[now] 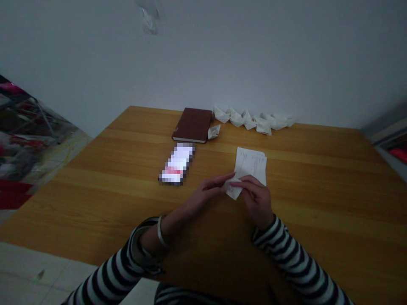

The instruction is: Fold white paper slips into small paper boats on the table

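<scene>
The person's right hand [258,202] pinched a folded paper [233,191] at its ten o'clock, with printed sheets [250,163] lying towards twelve. The left hand [208,191] met the paper's nine o'clock side; whether it gripped, I couldn't tell.

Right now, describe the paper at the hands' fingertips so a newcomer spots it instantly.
On the wooden table, find the printed sheets right of the phone. On their near side, where the left hand and right hand meet, is a small white paper with a pointed lower corner. Unlike those sheets and the folded papers lined along the wall, it alone is held.
</scene>
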Motion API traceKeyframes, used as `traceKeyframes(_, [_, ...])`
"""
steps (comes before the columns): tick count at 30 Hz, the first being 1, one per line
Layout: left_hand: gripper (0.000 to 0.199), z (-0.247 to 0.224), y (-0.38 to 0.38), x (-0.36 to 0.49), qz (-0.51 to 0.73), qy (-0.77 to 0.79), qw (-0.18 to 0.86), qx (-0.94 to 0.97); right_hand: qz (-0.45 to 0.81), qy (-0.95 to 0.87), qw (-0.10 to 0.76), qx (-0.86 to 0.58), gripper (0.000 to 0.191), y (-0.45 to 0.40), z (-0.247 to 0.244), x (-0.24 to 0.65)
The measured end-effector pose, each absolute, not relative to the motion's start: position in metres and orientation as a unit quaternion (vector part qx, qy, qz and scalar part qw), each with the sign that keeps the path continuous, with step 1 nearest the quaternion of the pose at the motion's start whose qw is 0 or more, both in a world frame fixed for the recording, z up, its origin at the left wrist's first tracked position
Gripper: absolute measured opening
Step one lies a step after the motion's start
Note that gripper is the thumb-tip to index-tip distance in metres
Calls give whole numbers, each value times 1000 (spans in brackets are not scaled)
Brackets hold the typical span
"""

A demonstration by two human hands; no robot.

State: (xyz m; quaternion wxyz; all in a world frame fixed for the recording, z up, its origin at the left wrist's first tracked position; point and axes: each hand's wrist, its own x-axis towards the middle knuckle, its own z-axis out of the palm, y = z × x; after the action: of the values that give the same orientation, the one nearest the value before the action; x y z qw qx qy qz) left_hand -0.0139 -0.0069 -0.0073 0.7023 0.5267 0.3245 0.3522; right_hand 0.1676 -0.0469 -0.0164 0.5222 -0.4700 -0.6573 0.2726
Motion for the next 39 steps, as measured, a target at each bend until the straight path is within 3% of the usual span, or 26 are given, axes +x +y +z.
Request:
traceKeyframes(3, [29, -11, -4, -12, 400, 405, 661, 489, 286, -694, 496, -436, 36, -50, -13, 162])
traceKeyframes(8, [52, -9, 0, -12, 411, 429, 651, 472, 284, -656, 515, -474, 18, -54, -16, 145])
traceKeyframes(15, [44, -8, 0, -12, 440, 440, 643, 447, 391, -554, 536, -503, 16, -51, -28, 147])
traceKeyframes(19, [26, -8, -2, -9, 477, 427, 594, 487, 490, -538, 482, -488, 12, -47, -29, 151])
traceKeyframes(24, [9, -7, -5, -8, 458, 440, 536, 557, 521, -547, 464, -462, 22, -46, -27, 151])
traceKeyframes(28, [5, -8, -11, -6, 431, 429, 514, 605, 436, -549, 481, -526, 20, -48, -27, 147])
traceKeyframes(31, [28, -8, -17, -4, 442, 393, 536, 602, 313, -537, 537, -571, 26, -50, -26, 149])
traceKeyframes(33, [43, -6, -18, -4, 461, 365, 554, 589, 204, -583, 552, -560, 19, -53, -24, 154])
traceKeyframes(35, [48, -5, -17, -5, 463, 333, 588, 573, 95, -656, 533, -526, 11, -56, -22, 161])
traceKeyframes(39, [58, 0, -14, -8, 407, 300, 671, 542, -12, -712, 507, -485, 25, -59, -20, 171])
